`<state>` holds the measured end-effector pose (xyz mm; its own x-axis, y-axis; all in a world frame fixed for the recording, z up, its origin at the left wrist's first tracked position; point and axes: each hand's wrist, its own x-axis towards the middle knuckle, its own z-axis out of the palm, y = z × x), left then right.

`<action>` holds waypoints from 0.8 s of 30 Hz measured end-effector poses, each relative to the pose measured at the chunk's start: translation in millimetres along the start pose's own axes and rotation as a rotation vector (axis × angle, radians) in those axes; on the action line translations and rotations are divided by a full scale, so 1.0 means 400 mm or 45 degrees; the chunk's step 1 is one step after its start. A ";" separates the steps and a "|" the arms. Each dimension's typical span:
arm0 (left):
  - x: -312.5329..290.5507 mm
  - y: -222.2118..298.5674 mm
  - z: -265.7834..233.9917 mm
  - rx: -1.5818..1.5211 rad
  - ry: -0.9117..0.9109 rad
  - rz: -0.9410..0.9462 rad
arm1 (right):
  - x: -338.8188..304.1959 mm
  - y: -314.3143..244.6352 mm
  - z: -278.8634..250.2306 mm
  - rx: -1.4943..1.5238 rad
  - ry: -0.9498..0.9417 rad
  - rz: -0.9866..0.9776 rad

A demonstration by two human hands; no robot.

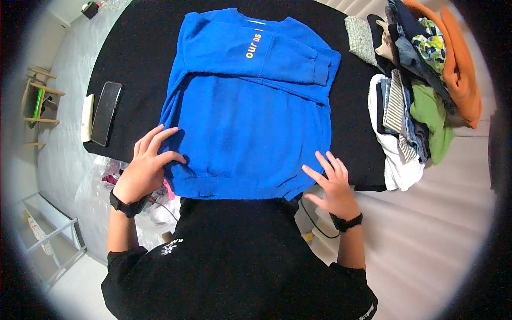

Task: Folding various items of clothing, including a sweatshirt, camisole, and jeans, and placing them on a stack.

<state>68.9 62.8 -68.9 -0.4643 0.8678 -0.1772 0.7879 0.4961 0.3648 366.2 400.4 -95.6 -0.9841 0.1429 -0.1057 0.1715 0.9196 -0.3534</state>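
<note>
A bright blue sweatshirt [250, 117] lies flat on a black table [138, 58], with one sleeve folded across its chest and small orange lettering on it. My left hand [148, 165] rests flat on the lower left corner of the sweatshirt near the hem, fingers spread. At the lower right corner my right hand [332, 184] lies open, its fingers touching the hem's edge. Neither hand grips the cloth. Each wrist wears a black band.
A pile of mixed folded and loose clothes [416, 80] fills the table's right side, with an orange garment [458, 58] on top. A dark phone [105, 112] and a white bar-shaped object [87, 117] lie at the left edge. Clear plastic bags [112, 181] sit below.
</note>
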 end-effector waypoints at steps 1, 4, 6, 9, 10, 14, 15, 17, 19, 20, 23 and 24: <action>-0.010 -0.003 0.001 0.037 0.061 0.051 | -0.007 0.000 0.022 -0.077 0.058 -0.002; -0.042 0.006 0.007 -0.031 0.060 -0.006 | -0.012 -0.002 0.092 -0.321 0.252 -0.127; -0.052 0.013 0.013 -0.043 0.046 0.035 | -0.011 0.000 0.115 -0.285 0.318 -0.193; -0.048 0.007 0.007 -0.042 0.074 0.153 | 0.005 0.007 0.108 -0.136 0.410 -0.301; -0.043 -0.001 0.000 -0.058 0.068 0.186 | 0.014 0.012 0.093 -0.025 0.454 -0.321; -0.019 -0.044 -0.069 -0.517 -0.055 0.332 | 0.034 0.020 -0.003 0.398 0.617 -0.304; -0.013 -0.038 -0.076 -0.638 0.026 0.337 | 0.037 0.021 -0.034 0.419 0.623 -0.288; 0.010 -0.055 -0.139 -0.670 -0.004 0.378 | 0.061 0.030 -0.096 0.460 0.683 -0.317; 0.058 -0.072 -0.200 -0.681 0.044 0.446 | 0.107 0.055 -0.166 0.452 0.743 -0.366; 0.094 -0.083 -0.224 -0.676 0.172 0.489 | 0.136 0.071 -0.201 0.290 0.771 -0.233; 0.249 -0.147 -0.301 -0.744 0.331 0.254 | 0.259 0.149 -0.321 0.343 0.704 -0.039; 0.336 -0.175 -0.314 -0.817 0.308 0.297 | 0.325 0.186 -0.345 0.290 0.711 0.027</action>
<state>-99.3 141.2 -3.5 -0.4479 0.8812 0.1513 0.5193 0.1187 0.8463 244.7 538.0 -7.4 -0.8454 0.3878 0.3672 0.1367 0.8218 -0.5532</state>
